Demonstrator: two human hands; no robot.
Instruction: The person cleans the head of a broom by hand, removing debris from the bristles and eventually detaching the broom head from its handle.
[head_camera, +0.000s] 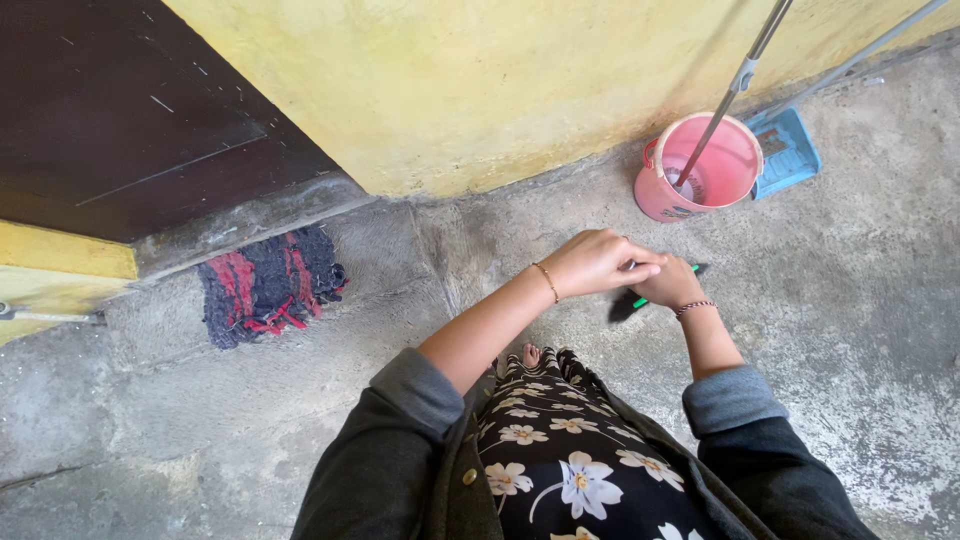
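1. At the left edge of the view a dark brown door (120, 110) is seen above a yellow-painted step, with the concrete floor (860, 330) spreading below it.
2. A dark blue and red rag (268, 283) is laid on the floor at the foot of the door's sill, well apart from the hands.
3. A yellow wall (480, 80) is met by the floor along the upper middle of the view.
4. The left hand (598, 262) is held in front of the body, a thin bracelet on its wrist; its fingers are curled down and closed over the green handle (640, 300), just where the right hand lies.
5. The green handle is held between both hands above the floor, its short green end showing below the left hand's fingers and another bit of green at the right; a dark part shows beneath it, too hidden to be told.
6. The right hand (672, 288) is clenched around the same handle, touching the left hand and partly covered by it; a beaded bracelet is worn on the wrist.
7. A pink bucket (697, 168) is stood near the wall, beyond the hands, with a metal pole (735, 90) leaning up out of it.
8. A blue dustpan (787, 150) is set just beside the bucket, on its right, against the wall.
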